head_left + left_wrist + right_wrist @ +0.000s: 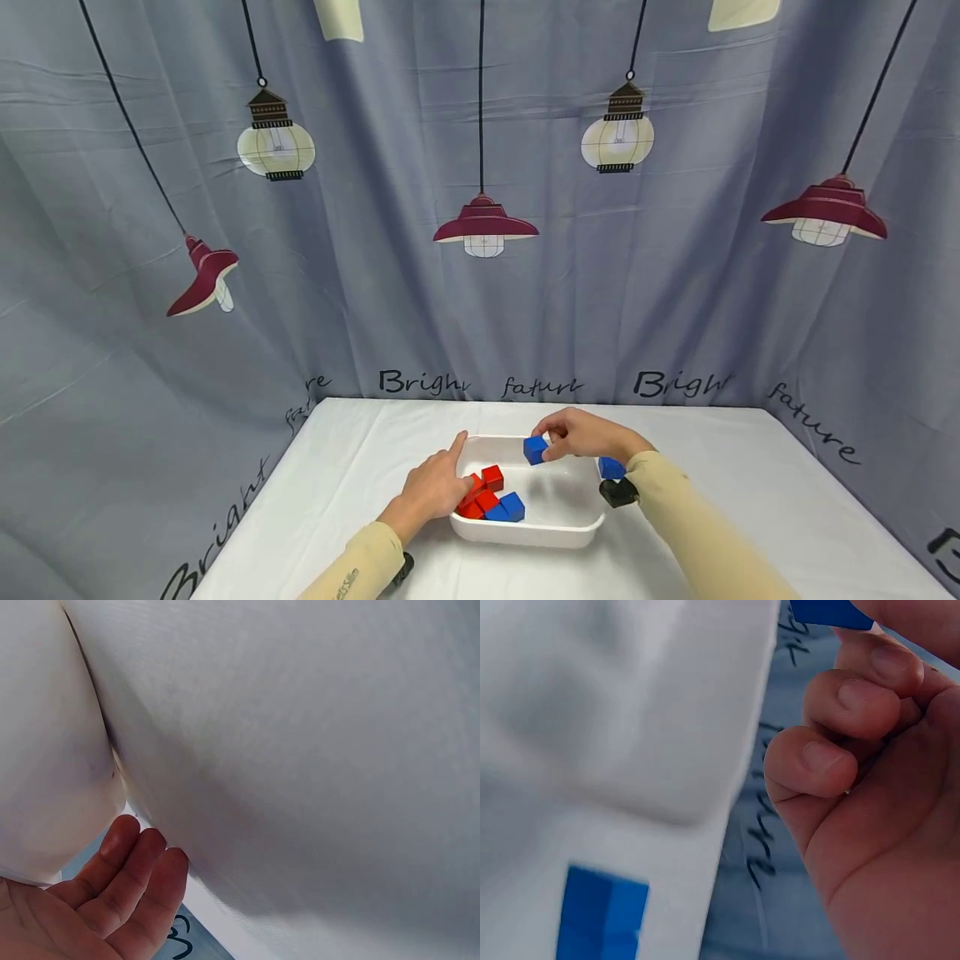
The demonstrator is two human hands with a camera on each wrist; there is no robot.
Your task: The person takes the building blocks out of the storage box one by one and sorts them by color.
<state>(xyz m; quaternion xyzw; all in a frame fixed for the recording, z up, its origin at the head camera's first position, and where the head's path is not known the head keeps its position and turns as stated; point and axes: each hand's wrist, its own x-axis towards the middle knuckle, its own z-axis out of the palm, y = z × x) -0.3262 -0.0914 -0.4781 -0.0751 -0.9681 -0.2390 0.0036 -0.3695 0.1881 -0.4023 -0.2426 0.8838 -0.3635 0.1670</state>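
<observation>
Between thumb and fingers my right hand point(588, 435) pinches a blue cube point(535, 450), raised over the back right part of a white plastic tray point(536, 536). The right wrist view catches only the lower edge of that blue cube point(832, 611), with the other fingers point(851, 705) curled below. At the tray's left side, my left hand point(431, 487) holds the wall, thumb over the rim and fingers outside. Its fingertips point(174, 862) lie along the outer wall in the left wrist view. Several red cubes point(492, 477) and blue cubes point(513, 506) lie in the tray's left front corner.
Another blue block point(611, 468) lies on the white tablecloth point(375, 433) just right of the tray, partly behind the right wrist's black camera point(618, 492). A grey curtain point(480, 317) printed with lamps hangs behind the table's back edge.
</observation>
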